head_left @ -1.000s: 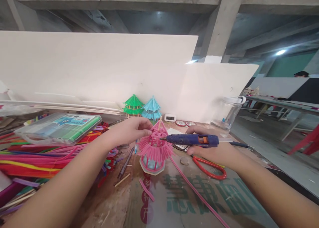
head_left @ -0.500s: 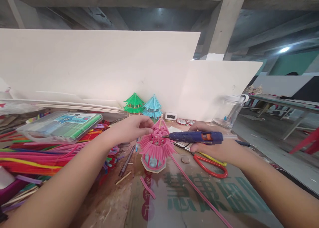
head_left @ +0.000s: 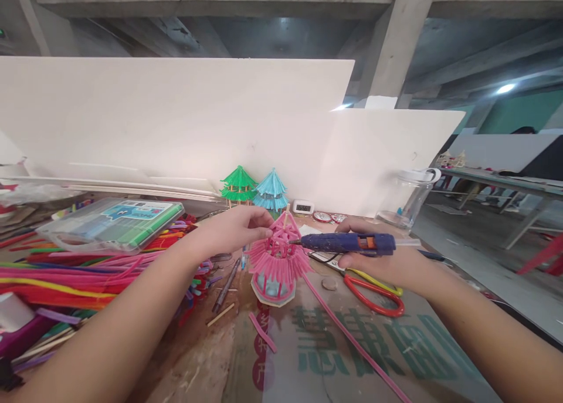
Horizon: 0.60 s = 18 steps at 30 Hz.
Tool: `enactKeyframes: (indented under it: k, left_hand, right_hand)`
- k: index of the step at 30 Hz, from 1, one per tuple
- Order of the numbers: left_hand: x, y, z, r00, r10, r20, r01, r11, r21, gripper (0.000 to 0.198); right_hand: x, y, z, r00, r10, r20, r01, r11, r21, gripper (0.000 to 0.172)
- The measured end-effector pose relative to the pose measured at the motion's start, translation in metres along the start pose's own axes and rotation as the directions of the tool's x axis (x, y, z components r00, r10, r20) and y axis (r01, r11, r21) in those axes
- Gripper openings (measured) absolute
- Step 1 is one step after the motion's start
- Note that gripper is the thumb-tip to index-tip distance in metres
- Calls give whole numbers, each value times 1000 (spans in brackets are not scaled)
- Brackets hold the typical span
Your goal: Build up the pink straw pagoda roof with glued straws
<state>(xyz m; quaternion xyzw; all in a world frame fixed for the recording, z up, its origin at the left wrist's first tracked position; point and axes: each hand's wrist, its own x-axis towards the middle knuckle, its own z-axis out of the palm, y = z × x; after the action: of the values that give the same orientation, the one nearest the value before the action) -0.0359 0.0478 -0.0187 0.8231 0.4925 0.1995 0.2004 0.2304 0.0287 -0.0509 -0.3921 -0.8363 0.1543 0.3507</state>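
A pink pipe-cleaner pagoda model [head_left: 277,265] stands on the table in the middle of the view. My left hand [head_left: 233,227] pinches the upper left of its roof, fingers closed. My right hand [head_left: 378,259] grips a blue hot glue gun [head_left: 347,243] held level, its nozzle touching the right side of the roof. A long pink pipe cleaner [head_left: 352,341] trails from the model toward the lower right.
Finished green [head_left: 238,185] and blue [head_left: 271,190] pagodas stand by the white board. A heap of coloured pipe cleaners [head_left: 65,271] and a plastic case [head_left: 112,224] lie at left. Red-handled scissors [head_left: 373,295], a glass jar [head_left: 407,200], a small clock [head_left: 302,206].
Both hands stay on the model and glue gun. The nozzle has shifted slightly right along the roof; the view has moved a little.
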Motion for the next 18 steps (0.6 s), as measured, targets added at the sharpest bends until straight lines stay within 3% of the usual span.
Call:
enactKeyframes:
  k: [5, 10, 15, 18]
  left_hand:
    - [1, -2, 1, 1000, 5, 5, -5, 1000, 6, 22]
    - [2, -5, 0, 999, 39, -1, -39, 999, 14, 23]
    - [-1, -4, -3, 999, 24, 32, -23, 999, -29, 25]
    - [0, -4, -3, 999, 26, 34, -25, 999, -29, 25]
  right_hand:
    - [-1, 0, -2, 1000, -22, 19, 22, 999, -22, 24]
    - [0, 6, -9, 995, -81, 58, 71, 984, 161, 30]
    - [22, 34, -21, 987, 55, -149, -47, 997, 53, 32]
    - [43, 61, -20, 980, 182, -76, -182, 983, 4, 34]
